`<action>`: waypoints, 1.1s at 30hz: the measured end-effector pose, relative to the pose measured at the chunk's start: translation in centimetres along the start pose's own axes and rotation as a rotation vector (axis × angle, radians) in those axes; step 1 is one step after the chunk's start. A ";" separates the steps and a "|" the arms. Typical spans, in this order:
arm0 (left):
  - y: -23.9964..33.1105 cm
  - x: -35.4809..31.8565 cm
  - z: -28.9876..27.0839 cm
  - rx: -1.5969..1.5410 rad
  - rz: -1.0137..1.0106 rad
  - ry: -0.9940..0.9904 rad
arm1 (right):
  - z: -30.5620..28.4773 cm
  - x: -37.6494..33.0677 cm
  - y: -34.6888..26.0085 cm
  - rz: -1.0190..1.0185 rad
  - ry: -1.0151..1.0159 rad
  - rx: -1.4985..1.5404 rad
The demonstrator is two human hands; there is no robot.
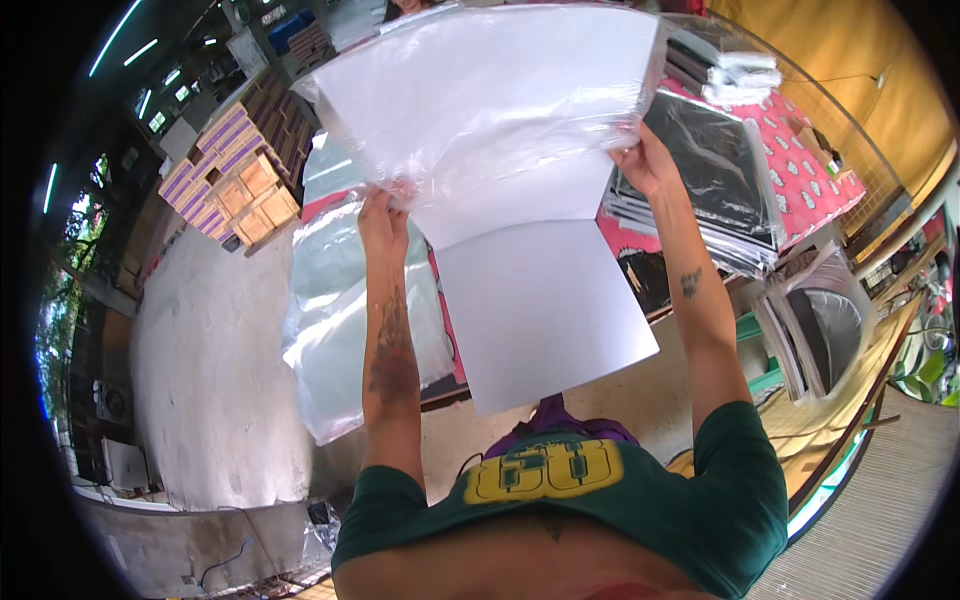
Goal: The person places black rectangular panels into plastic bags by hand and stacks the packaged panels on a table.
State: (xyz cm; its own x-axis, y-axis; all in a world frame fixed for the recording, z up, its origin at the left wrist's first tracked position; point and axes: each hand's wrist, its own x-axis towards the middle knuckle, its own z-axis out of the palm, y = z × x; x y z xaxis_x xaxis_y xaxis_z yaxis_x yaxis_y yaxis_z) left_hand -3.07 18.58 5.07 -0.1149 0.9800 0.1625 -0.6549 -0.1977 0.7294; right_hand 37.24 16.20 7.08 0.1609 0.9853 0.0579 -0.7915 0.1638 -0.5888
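Observation:
A large clear plastic bag (520,150) spans the space between my hands, its near edge pinched at both corners. My left hand (385,215) is closed on the bag's left corner, and my right hand (645,163) grips the right one. Inside or beneath the plastic lies a big white sheet (490,75); which of the two I cannot tell. Another white sheet, or a lower part of the same one (545,300), stretches toward me over the table's front edge. To the left of it rests a pile of clear plastic bags (350,310).
Right of my right hand is a stack of black bagged sheets (710,160) on a pink patterned cloth (805,185). White bundles (742,75) lie behind it. Stacked cartons (240,160) stand at the far left. More wrapped sheets (815,325) lean at the right.

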 end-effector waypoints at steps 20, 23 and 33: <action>-12.6 -7.1 -13.0 0.775 -0.098 0.079 | -16.2 -10.2 11.1 0.163 0.375 -0.799; -13.4 -6.8 -6.4 0.785 -0.078 -0.070 | -17.0 -12.1 7.5 -0.420 0.256 -1.149; -24.4 -3.2 20.1 0.489 -0.320 -0.399 | -26.3 -9.6 -18.4 -0.499 0.719 -0.723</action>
State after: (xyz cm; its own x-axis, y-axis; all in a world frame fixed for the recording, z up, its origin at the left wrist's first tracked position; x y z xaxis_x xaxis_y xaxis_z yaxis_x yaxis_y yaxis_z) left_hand 28.32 19.78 0.12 0.3714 0.9270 0.0530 -0.1893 0.0197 0.9817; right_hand 65.77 2.45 -3.89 0.8487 0.5232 0.0776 -0.0554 0.2338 -0.9707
